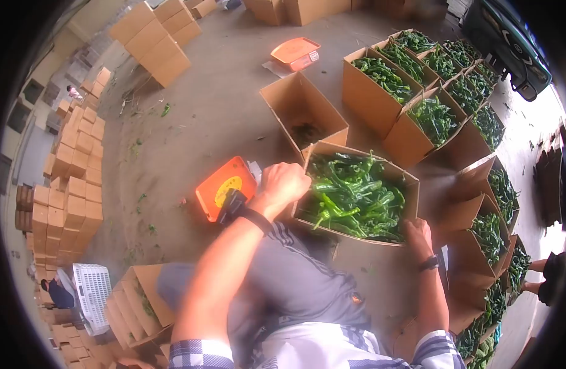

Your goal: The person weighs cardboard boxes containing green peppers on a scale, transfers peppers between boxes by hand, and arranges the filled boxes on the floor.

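Observation:
Between my two hands is a cardboard box (412, 194) filled with long green peppers (357, 197). My left hand (284, 183) is closed on its left edge, and my right hand (418, 238) grips its lower right corner. Fingers on the far side of the cardboard are partly hidden. Beside my left wrist lies an orange scale (224, 187) with a yellow patch on its top. Just beyond the held box stands another open box (304, 111) with a few dark green pieces at its bottom.
Several boxes of green peppers (433, 120) stand in rows at the right, continuing down the right side. A second orange scale (295, 52) sits farther back. Stacked cartons (74, 160) line the left, near a white crate (91, 295). A dark vehicle (510, 46) is at upper right.

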`<control>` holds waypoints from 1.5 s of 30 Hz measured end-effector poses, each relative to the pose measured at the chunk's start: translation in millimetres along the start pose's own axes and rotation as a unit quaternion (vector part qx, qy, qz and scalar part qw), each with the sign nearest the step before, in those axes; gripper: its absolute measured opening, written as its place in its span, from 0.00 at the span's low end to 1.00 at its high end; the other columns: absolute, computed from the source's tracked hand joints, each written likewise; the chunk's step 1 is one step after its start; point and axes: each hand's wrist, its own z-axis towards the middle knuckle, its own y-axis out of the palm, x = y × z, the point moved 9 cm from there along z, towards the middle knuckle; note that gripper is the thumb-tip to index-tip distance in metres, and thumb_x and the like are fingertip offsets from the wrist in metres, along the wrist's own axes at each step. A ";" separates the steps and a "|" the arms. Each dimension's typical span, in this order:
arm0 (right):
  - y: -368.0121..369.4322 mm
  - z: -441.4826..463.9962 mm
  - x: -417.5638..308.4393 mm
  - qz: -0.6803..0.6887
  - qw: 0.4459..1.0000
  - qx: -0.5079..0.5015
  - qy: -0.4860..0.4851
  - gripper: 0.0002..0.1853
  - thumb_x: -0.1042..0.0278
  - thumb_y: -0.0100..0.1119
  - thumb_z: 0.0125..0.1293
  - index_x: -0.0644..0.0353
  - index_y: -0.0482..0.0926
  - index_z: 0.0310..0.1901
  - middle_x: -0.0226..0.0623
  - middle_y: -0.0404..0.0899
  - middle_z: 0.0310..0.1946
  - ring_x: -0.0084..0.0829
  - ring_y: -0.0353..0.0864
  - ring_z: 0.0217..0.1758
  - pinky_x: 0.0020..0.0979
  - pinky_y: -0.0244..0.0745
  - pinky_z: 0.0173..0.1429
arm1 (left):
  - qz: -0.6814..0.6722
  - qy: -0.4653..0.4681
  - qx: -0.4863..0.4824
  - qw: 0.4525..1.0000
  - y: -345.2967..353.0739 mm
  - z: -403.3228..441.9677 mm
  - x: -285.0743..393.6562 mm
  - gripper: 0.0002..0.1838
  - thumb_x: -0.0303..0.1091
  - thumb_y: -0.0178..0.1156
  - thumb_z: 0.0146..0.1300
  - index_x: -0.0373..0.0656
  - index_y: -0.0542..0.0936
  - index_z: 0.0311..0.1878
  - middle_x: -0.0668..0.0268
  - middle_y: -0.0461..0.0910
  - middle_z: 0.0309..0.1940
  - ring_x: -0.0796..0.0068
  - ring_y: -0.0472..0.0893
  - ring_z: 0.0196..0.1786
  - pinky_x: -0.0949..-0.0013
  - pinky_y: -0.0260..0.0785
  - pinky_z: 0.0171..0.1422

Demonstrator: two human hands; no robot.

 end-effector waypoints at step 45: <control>158.2 14.9 -389.2 -0.174 0.835 0.095 -0.514 0.32 0.61 0.73 0.66 0.59 0.76 0.70 0.48 0.83 0.63 0.52 0.80 0.66 0.48 0.77 0.71 | -0.742 -0.475 0.216 0.420 191.3 -455.3 -340.3 0.24 0.57 0.55 0.82 0.44 0.85 0.52 0.71 0.81 0.39 0.79 0.79 0.40 0.69 0.71 0.47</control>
